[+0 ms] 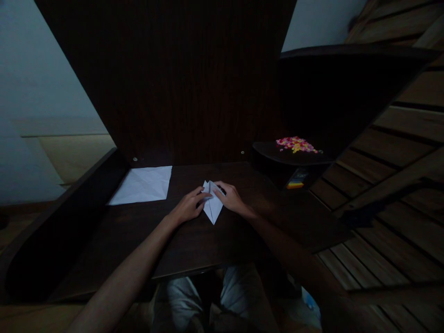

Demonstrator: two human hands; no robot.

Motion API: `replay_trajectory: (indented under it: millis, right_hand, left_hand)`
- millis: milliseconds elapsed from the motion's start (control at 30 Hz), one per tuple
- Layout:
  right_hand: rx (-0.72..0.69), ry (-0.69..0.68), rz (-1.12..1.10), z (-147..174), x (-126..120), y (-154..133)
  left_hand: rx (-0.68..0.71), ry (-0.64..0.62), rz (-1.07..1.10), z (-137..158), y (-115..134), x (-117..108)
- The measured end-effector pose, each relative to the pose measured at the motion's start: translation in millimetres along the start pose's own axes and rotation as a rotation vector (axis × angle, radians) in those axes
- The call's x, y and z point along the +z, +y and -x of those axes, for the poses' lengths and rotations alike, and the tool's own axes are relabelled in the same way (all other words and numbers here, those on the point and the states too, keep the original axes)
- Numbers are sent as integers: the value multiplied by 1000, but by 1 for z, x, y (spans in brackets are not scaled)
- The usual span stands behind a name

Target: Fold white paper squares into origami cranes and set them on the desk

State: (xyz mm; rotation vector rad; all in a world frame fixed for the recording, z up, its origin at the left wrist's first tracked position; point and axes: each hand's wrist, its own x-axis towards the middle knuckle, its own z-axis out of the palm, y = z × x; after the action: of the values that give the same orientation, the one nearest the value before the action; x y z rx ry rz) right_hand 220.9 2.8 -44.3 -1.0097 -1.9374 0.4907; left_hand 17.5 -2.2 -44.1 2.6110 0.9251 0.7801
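A folded piece of white paper (214, 211) lies on the dark wooden desk, shaped like a kite with its long point toward me and small points at the far end. My left hand (190, 205) grips its left edge, with the thumb on top of the paper. On the right side, my right hand (231, 196) holds it too, thumb across the upper face and fingers curled around the far right edge. The fingertips under the paper are partly hidden. A crease runs down the middle of the folded paper.
Flat white sheets (145, 186) with crease lines lie at the desk's back left. A small corner shelf (270, 150) at right bears a heap of pink and yellow bits (297, 144). Below it sits a small yellow-edged stack (296, 184). A raised side panel (69, 215) borders the desk's left.
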Motion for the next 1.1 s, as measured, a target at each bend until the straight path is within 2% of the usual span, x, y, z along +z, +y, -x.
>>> replay_trajectory:
  millis: [133,267,467,633,800,1100]
  right_hand:
    - [7,43,10,-1,-1,-2]
    - [31,62,-41,-1,-3,-2]
    - [163,105,-162,-5,-7,13]
    - [232,89,-59,-6,-7,19]
    - [163,-34,3,-4,-5,18]
    - [23,-174,187,-2,-6,20]
  left_hand:
    - [12,-5,-7,0,1,1]
    - [-48,-4,10,-1,2,0]
    - [-147,9,25,-1,-3,-2]
    - [-234,-14,-52,0,-9,-1]
    - [-259,-18,-116,0,-9,-2]
    - [-280,-85,-179,1,-15,-1]
